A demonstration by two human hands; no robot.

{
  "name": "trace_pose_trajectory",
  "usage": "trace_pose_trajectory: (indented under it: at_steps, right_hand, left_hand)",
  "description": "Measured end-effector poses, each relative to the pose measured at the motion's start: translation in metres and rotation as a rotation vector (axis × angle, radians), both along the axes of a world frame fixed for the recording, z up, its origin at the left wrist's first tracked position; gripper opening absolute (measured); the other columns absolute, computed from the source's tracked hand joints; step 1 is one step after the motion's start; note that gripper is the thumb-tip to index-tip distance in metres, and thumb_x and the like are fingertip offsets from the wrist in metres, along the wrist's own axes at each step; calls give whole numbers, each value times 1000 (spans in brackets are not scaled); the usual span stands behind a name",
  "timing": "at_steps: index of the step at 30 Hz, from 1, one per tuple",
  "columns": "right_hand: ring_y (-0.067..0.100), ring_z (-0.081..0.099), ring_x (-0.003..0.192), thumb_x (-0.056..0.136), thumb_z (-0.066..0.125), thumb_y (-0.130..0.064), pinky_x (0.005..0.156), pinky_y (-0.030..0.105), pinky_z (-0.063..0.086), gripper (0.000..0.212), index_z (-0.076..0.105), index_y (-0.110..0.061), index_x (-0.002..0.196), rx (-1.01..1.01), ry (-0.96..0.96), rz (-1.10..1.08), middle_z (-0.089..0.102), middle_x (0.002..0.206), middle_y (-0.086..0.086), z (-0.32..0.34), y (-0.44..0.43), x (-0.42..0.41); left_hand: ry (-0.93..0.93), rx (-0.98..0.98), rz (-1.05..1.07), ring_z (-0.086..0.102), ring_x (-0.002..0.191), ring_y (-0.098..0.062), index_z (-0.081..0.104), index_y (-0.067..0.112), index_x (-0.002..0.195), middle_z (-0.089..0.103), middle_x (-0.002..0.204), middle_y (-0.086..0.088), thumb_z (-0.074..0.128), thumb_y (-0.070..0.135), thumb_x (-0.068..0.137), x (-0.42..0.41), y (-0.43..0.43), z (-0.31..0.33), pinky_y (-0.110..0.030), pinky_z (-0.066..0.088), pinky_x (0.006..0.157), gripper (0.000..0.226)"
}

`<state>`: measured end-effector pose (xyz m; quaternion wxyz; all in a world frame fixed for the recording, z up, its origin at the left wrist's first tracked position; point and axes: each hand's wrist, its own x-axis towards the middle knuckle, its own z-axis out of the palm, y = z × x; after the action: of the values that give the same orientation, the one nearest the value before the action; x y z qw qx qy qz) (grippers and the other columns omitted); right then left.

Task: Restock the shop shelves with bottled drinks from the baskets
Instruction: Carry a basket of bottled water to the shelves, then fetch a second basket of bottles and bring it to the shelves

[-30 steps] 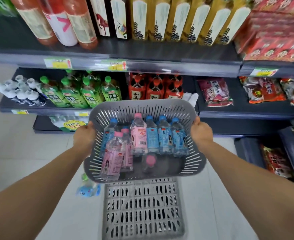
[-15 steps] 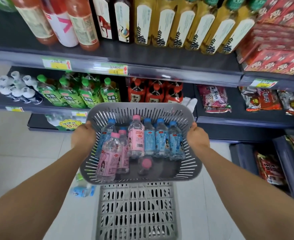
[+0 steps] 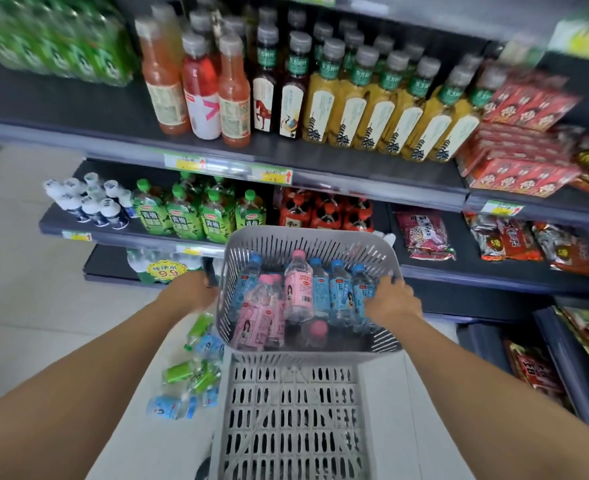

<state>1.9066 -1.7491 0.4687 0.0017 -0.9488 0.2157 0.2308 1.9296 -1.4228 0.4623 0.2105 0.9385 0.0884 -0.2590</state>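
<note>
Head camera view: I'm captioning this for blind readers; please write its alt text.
The left hand and right hand hold a grey basket of pink and blue bottles before stocked shop shelves. On the floor, loose bottles lie beside a grey crate.

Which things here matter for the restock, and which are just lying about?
Job: basket, gripped by left hand and right hand; its pink bottles and blue bottles; shelf.
Lying about: floor bottles, crate, snack packs, red cartons.
</note>
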Motion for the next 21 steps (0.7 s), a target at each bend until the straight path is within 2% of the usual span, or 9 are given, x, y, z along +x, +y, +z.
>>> trace_pose_trajectory:
  at_steps: [3, 5, 6, 7, 9, 11, 13, 15, 21]
  right_hand:
    - [32, 53, 117, 93, 48, -33, 93, 42, 48, 42, 47, -11, 130, 113, 23, 172, 53, 129, 14, 27, 40, 0]
    - [31, 59, 104, 93, 46, -31, 84, 40, 51, 33, 54, -12, 120, 160, -30, 463, 61, 116, 12, 68, 112, -27]
    - [30, 59, 99, 92, 47, -30, 79, 38, 51, 30, 57, -12, 114, 180, -24, 505, 62, 111, 11, 66, 121, -24]
    - [29, 60, 95, 91, 47, -28, 74, 37, 50, 27, 59, -12, 108, 166, 29, 535, 63, 107, 10, 70, 129, -22]
    - [27, 59, 88, 90, 46, -23, 69, 34, 47, 20, 60, -12, 98, 187, 32, 795, 62, 96, 7, 91, 174, -69]
    - [25, 58, 86, 94, 44, -26, 68, 32, 45, 20, 59, -13, 92, 215, 7, 864, 57, 88, 3, 92, 183, -69]
    - [19, 53, 70, 97, 43, -33, 57, 29, 41, 27, 51, -15, 79, 213, -43, 923, 52, 75, 0, 98, 192, -70]
    - [17, 49, 64, 97, 42, -35, 50, 27, 34, 29, 52, -14, 80, 207, -48, 950, 52, 72, 1, 101, 194, -67]
    - [27, 61, 86, 96, 46, -38, 72, 35, 51, 27, 60, -15, 89, 313, -211, 1073, 63, 87, 5, 120, 237, -93]
  left_hand:
    - [-7, 79, -24, 58, 104, -29, 60, 6, 111, 63, 115, -13, 51, 35, 95, -17, 23, 36, -33, 45, 85, 34]
    - [-106, 118, 135, 59, 106, -28, 59, 8, 116, 63, 117, -12, 50, 37, 95, -96, 75, 89, -31, 45, 83, 37]
    - [-113, 111, 146, 59, 107, -28, 58, 9, 118, 63, 118, -11, 49, 38, 96, -96, 78, 87, -31, 45, 83, 38]
    - [-124, 140, 145, 58, 108, -27, 57, 10, 120, 62, 119, -10, 48, 39, 96, -94, 81, 85, -31, 45, 83, 38]
    - [-79, 229, 248, 57, 108, -27, 56, 12, 118, 61, 118, -8, 48, 39, 96, -187, 100, 104, -34, 45, 84, 36]
    - [-104, 271, 231, 56, 105, -27, 56, 12, 114, 61, 114, -7, 48, 38, 95, -186, 102, 95, -35, 45, 83, 33]
    - [-131, 355, 184, 55, 109, -26, 56, 14, 115, 60, 118, -7, 47, 37, 95, -184, 108, 93, -33, 44, 84, 32]
    - [-138, 381, 175, 52, 116, -26, 53, 17, 121, 56, 126, -6, 47, 39, 95, -182, 105, 98, -33, 43, 89, 34]
    - [-180, 439, 282, 50, 120, -28, 50, 21, 127, 50, 134, -4, 48, 45, 93, -237, 128, 125, -38, 44, 92, 41]
